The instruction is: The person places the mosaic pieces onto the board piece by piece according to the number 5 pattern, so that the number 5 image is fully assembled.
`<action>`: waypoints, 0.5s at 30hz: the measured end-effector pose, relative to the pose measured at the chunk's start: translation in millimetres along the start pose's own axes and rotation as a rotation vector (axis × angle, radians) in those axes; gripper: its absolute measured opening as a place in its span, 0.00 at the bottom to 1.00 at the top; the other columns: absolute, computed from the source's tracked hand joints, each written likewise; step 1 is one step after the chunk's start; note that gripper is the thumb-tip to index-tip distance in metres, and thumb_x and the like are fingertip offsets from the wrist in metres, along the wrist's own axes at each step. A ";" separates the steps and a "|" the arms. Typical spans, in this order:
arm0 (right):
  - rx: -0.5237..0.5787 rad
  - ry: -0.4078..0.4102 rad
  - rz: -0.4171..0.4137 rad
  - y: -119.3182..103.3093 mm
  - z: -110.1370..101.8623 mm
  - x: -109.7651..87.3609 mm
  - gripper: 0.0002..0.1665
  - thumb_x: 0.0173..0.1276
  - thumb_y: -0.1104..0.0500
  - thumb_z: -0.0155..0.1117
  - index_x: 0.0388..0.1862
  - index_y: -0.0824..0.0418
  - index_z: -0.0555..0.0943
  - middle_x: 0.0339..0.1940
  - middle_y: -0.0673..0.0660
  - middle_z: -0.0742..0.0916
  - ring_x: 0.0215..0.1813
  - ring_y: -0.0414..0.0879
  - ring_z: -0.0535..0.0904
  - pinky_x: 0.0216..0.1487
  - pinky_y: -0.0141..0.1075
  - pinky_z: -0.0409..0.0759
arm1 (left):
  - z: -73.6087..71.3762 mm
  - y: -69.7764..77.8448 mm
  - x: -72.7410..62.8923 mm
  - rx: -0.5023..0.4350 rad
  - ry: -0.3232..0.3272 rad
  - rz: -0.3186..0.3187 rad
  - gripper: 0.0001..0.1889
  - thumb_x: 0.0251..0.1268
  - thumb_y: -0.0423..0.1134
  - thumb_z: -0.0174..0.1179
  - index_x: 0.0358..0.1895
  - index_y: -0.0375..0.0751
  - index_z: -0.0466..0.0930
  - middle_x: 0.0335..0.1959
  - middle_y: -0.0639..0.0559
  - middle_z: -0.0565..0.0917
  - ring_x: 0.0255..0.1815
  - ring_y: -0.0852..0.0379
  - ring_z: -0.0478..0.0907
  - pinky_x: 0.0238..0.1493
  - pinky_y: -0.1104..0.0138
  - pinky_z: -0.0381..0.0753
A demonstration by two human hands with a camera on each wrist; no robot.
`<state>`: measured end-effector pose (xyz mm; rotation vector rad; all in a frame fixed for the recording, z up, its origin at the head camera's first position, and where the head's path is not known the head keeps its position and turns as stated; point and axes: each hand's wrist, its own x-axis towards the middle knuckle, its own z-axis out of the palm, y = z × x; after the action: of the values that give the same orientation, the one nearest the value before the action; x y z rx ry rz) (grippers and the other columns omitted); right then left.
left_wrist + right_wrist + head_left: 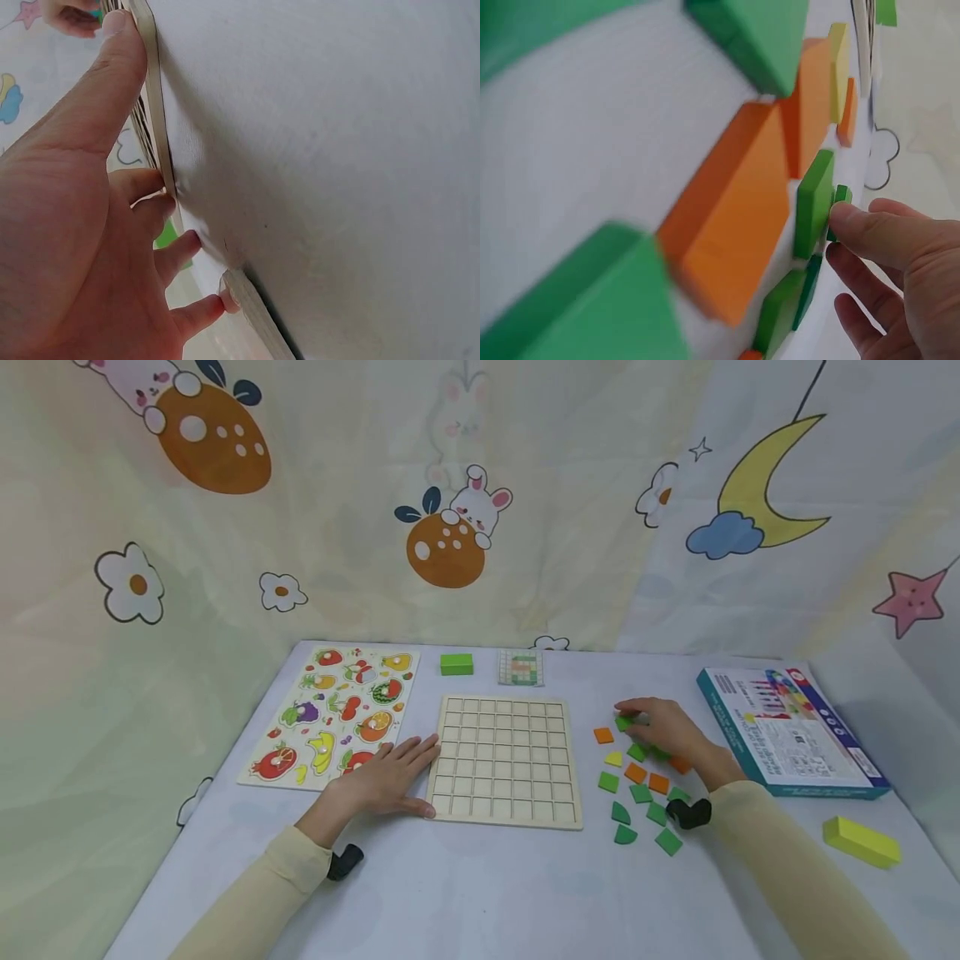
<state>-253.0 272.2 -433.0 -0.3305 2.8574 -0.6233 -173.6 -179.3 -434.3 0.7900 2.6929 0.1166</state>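
My left hand [382, 781] lies spread beside the pale wooden grid board [498, 762], its thumb and several fingertips along the left edge. In the left wrist view the little finger touches the edge of the fruit picture board [259, 311]. Over at the loose tiles, my right hand [663, 727] pinches a small green tile [842, 196] between thumb and finger, close above the table. Near that hand lie orange tiles [635, 773], green square tiles [608, 782], a yellow triangle tile [613, 758] and dark green quarter-round tiles [625, 834]. The grid's squares hold no tiles.
Behind the grid board sit a green block [457, 665] and a small coloured pattern card [521, 668]. A flat teal-edged box [817, 727] lies at the right, with a yellow block [862, 842] in front. A printed cloth [345, 527] hangs behind the table.
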 end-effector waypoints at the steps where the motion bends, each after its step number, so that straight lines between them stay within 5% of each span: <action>1: 0.006 0.001 0.010 -3.4 0.1 -0.1 0.28 0.69 0.63 0.61 0.68 0.61 0.72 0.61 0.65 0.80 0.63 0.61 0.71 0.68 0.60 0.67 | -0.4 0.3 0.0 0.001 0.000 0.001 0.53 0.56 0.69 0.58 0.78 0.44 0.46 0.81 0.49 0.47 0.80 0.43 0.46 0.75 0.40 0.51; 9: 0.021 0.005 -0.042 -42.3 2.5 6.5 0.28 0.67 0.63 0.64 0.67 0.60 0.73 0.57 0.62 0.83 0.59 0.58 0.76 0.65 0.55 0.73 | -1.1 1.0 0.3 -0.003 -0.008 -0.008 0.54 0.55 0.69 0.58 0.78 0.45 0.46 0.81 0.50 0.47 0.80 0.43 0.46 0.75 0.40 0.51; 15: 0.017 0.007 -0.155 -67.8 11.5 14.3 0.28 0.64 0.63 0.67 0.64 0.62 0.76 0.53 0.59 0.86 0.53 0.53 0.79 0.51 0.45 0.81 | -1.0 1.5 0.3 -0.014 -0.004 -0.007 0.54 0.55 0.69 0.59 0.78 0.45 0.46 0.81 0.50 0.46 0.80 0.43 0.45 0.75 0.42 0.50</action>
<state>-252.1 204.0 -416.2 -0.5519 2.8511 -0.6766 -173.5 -177.9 -433.2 0.7750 2.6878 0.1323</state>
